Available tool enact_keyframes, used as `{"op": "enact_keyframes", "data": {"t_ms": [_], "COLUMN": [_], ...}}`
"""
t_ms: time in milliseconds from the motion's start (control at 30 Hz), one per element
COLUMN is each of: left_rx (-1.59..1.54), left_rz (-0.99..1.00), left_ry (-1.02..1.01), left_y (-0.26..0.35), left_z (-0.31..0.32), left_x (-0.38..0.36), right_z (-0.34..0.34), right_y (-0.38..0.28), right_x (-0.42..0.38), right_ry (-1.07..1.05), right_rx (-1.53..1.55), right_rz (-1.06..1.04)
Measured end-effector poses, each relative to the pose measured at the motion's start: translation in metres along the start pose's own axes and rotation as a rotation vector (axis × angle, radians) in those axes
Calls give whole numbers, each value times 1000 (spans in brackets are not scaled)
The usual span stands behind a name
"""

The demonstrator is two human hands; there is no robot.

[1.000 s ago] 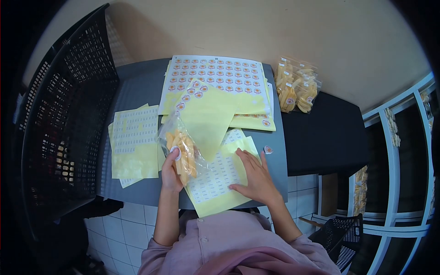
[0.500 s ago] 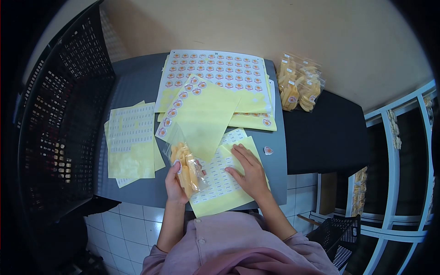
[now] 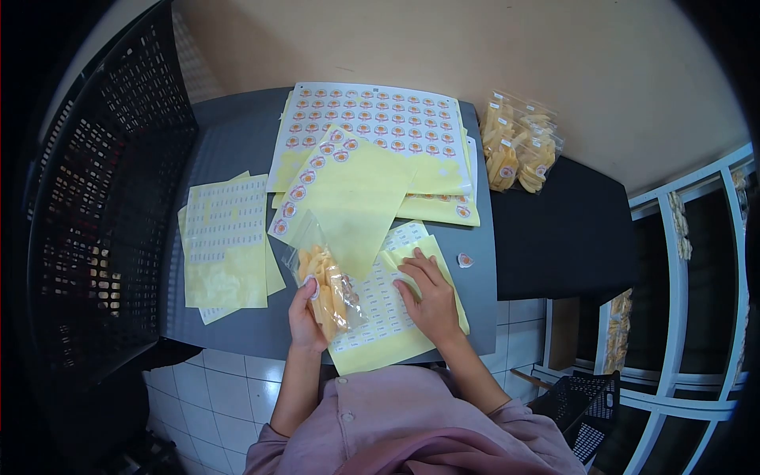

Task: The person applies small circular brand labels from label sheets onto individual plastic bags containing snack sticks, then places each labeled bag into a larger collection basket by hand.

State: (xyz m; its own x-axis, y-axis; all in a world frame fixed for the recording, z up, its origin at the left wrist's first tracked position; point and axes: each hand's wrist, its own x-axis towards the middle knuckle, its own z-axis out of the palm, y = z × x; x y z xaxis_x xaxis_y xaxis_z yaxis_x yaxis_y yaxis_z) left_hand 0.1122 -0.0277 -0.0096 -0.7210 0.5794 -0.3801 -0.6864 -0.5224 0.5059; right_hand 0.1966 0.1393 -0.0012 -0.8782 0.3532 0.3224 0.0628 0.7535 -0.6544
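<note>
My left hand [image 3: 305,321] grips a clear plastic bag of yellow snack sticks [image 3: 328,297] by its left side, above the table's front edge. A round sticker shows on the bag beside my thumb. My right hand [image 3: 431,305] rests with fingers apart on a yellow sheet of small white labels [image 3: 372,317], whose upper part is covered by a yellow backing piece. A mostly bare yellow sheet with round stickers [image 3: 356,190] along its left edge lies beyond the bag, over a larger sheet of round stickers [image 3: 380,119].
More label sheets [image 3: 226,277] lie on the grey table's left side. One loose sticker [image 3: 465,260] is near its right edge. Filled bags [image 3: 518,150] stand on a black-covered surface [image 3: 562,229] at the right. A black crate [image 3: 111,190] rises at the left.
My right hand has shifted slightly right, and its fingers have bent a little more. The bag in my left hand has tilted and moved slightly right.
</note>
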Motion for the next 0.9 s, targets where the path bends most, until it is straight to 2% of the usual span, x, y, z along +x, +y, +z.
{"op": "enact_keyframes", "data": {"t_ms": [233, 333, 400, 533, 600, 667, 733, 800, 867, 900], "left_rx": [2, 61, 48, 77, 450, 546, 798, 804, 843, 972], "left_rz": [10, 38, 46, 56, 172, 238, 308, 290, 328, 427], "left_ry": [14, -53, -68, -84, -44, -88, -107, -102, -169, -191], "left_y": [-1, -1, -1, 4, 9, 9, 6, 2, -1, -4], "left_z": [-2, 1, 0, 2, 20, 32, 39, 45, 50, 44], "left_x": [-2, -6, -9, -11, -18, -22, -26, -27, -28, -25], "right_z": [2, -1, -3, 0, 2, -8, -23, -32, -26, -23], "right_y": [0, -4, -6, 0, -2, -15, -36, -54, -66, -71], "right_x": [2, 9, 12, 15, 20, 22, 26, 32, 36, 36], "right_ry": [3, -10, 54, 57, 240, 235, 232, 55, 42, 4], "right_rx": [-8, 66, 352, 443, 696, 730, 759, 654, 643, 571], "right_rz": [-3, 66, 254, 274, 275, 269, 272, 117, 48, 24]}}
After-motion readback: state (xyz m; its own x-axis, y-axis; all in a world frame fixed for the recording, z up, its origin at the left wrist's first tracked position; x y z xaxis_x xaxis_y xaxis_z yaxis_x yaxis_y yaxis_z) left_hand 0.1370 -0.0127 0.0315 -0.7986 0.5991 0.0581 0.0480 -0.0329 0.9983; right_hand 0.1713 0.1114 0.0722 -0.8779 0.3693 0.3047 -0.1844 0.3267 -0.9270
